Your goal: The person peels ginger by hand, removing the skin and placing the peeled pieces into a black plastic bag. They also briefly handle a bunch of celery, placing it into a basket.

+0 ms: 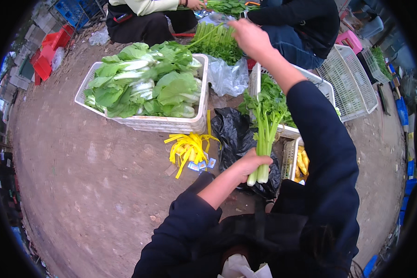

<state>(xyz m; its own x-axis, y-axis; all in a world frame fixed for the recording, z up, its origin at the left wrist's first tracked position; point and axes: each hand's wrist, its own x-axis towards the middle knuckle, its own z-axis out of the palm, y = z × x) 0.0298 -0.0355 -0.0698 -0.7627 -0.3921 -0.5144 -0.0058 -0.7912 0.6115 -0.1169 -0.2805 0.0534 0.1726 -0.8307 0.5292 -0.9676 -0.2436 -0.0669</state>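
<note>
My left hand [252, 165] is closed around the lower stalks of a bunch of celery [264, 139], its pale cut ends towards me and its leaves pointing away. My right hand [248, 36] is stretched far forward and blurred, its fingers curled. A thin green stalk [205, 35] reaches up to those fingertips; whether they pinch it is unclear. Beyond that hand, more celery [217, 41] lies in a heap on clear plastic. Under the held bunch, a black plastic bag [229, 128] is spread on the ground. Leafy celery [269, 87] fills part of a white crate [328, 88] to the right.
Stacked white crates [160, 125] hold leafy greens with white stems [142, 76]. Yellow straps with tags [191, 147] lie on the ground. A small crate [289, 160] contains yellow items [301, 161]. Two people [142, 21] [299, 27] sit opposite. Another white crate [351, 83] stands tilted.
</note>
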